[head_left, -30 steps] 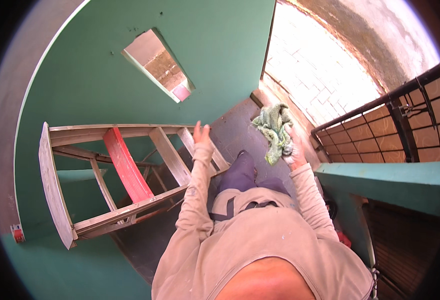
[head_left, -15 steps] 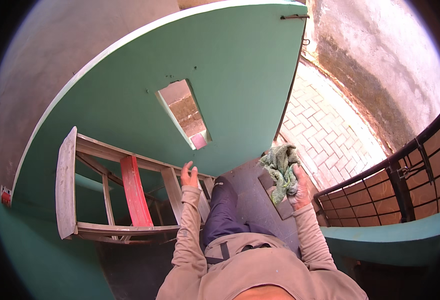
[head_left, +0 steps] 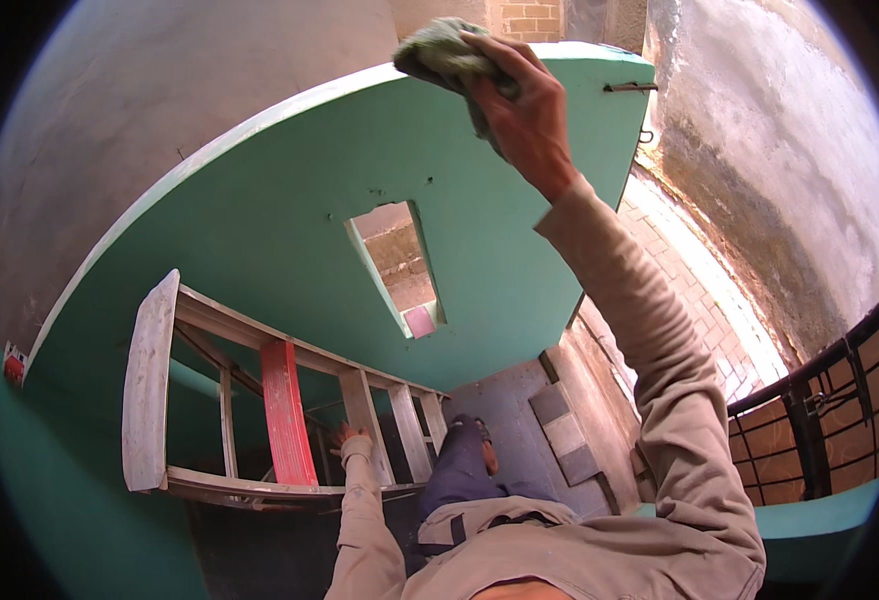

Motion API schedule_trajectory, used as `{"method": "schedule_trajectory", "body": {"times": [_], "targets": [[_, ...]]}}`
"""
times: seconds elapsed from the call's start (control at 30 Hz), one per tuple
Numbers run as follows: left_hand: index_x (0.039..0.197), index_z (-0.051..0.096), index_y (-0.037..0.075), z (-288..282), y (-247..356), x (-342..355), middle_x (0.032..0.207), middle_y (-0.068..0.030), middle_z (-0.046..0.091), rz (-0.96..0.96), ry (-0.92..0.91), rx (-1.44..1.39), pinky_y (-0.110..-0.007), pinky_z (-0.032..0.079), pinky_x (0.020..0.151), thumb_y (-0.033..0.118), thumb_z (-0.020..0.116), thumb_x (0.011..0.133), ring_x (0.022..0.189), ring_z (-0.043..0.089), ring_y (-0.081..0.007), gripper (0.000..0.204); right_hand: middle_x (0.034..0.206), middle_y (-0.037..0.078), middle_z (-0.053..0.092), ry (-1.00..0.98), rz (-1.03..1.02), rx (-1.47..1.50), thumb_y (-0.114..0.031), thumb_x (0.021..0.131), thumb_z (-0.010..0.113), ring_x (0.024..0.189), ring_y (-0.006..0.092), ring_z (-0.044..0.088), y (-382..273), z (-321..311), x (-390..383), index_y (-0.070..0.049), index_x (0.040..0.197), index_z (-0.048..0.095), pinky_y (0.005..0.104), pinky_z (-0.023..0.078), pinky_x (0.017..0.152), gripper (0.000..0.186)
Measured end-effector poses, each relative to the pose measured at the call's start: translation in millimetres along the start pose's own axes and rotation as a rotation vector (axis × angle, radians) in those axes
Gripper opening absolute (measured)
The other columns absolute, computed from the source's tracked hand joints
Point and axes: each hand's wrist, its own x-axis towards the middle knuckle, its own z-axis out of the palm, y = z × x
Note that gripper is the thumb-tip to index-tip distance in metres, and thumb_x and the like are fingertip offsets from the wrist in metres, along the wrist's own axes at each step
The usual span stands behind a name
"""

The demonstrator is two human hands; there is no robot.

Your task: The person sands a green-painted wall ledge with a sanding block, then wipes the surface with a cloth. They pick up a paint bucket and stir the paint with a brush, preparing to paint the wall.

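Raised at the far side, my right hand [head_left: 532, 115] is closed round a crumpled green rag [head_left: 450, 55]. The rag is at the white top edge of the green wall panel [head_left: 520, 210], near the upper middle of the view. Down at the lower left, my left hand [head_left: 350, 440] is beside the steps of a metal stepladder [head_left: 152, 385], between its red step [head_left: 288, 415] and a bare metal step. The left fingers look apart, with nothing seen in them; whether they touch the ladder I cannot tell.
The panel has a slanted rectangular opening [head_left: 398, 262]. A metal rod [head_left: 630, 87] sticks out near its right end. Beyond lies brick paving [head_left: 695, 290] beside a rough wall [head_left: 780, 170]. A black metal grille [head_left: 810, 440] stands at right. Several tiles [head_left: 565, 435] show on the floor.
My right hand has lifted the rag from low at the right to the panel's top edge. My left hand has lowered leftward to the ladder's steps. The view has shifted slightly.
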Motion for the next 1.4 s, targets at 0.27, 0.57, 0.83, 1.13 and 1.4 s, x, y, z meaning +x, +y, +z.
{"method": "schedule_trajectory", "body": {"times": [0.27, 0.57, 0.83, 1.13, 1.4], "targets": [[0.149, 0.03, 0.019, 44, -7, 22, 0.156, -0.009, 0.03, -0.138, 0.093, -0.048, -0.063, 0.013, 0.115, 0.038, 0.061, 0.086, 0.142, 0.033, -0.0262, 0.073, 0.118, 0.006, 0.063, -0.218, -0.377, -0.258, -0.015, 0.084, 0.064, 0.109, 0.0279, 0.06, 10, 157, 85, -0.024, 0.119, 0.068, 0.0406, 0.054, 0.088, 0.036], [0.124, 0.058, 0.011, 83, 4, 31, 0.128, -0.0101, 0.059, -0.102, 0.367, -0.13, -0.058, 0.036, 0.098, 0.039, 0.059, 0.087, 0.118, 0.053, -0.0334, 0.046, 0.119, 0.015, 0.059, -0.835, -0.058, -0.378, -0.047, 0.095, 0.052, 0.114, 0.0332, 0.054, 21, 231, 81, -0.026, 0.116, 0.071, 0.0497, 0.045, 0.093, 0.036], [0.129, 0.06, 0.019, 100, -21, 41, 0.14, -0.0047, 0.053, -0.089, 0.443, 0.15, -0.061, 0.028, 0.105, 0.044, 0.056, 0.091, 0.131, 0.045, -0.0284, 0.046, 0.108, 0.015, 0.062, -0.722, -0.121, -0.504, -0.034, 0.095, 0.056, 0.099, 0.0309, 0.059, 86, 166, 91, -0.02, 0.113, 0.073, 0.044, 0.052, 0.082, 0.028], [0.13, 0.058, 0.018, 68, -3, 39, 0.142, -0.0066, 0.051, -0.159, 0.263, 0.166, -0.059, 0.03, 0.105, 0.046, 0.055, 0.091, 0.134, 0.042, -0.0283, 0.049, 0.11, 0.007, 0.062, -0.692, 0.049, -0.789, -0.036, 0.096, 0.057, 0.101, 0.0261, 0.057, 162, 56, 103, -0.022, 0.115, 0.072, 0.0403, 0.051, 0.091, 0.028], [0.133, 0.056, 0.017, 67, 1, 45, 0.142, -0.0075, 0.051, -0.164, 0.194, 0.202, -0.056, 0.033, 0.104, 0.048, 0.054, 0.091, 0.134, 0.042, -0.0279, 0.052, 0.105, 0.006, 0.065, -0.851, 0.236, -1.19, -0.025, 0.093, 0.061, 0.103, 0.022, 0.06, 192, -40, 131, -0.018, 0.114, 0.072, 0.0376, 0.047, 0.092, 0.025]]}}
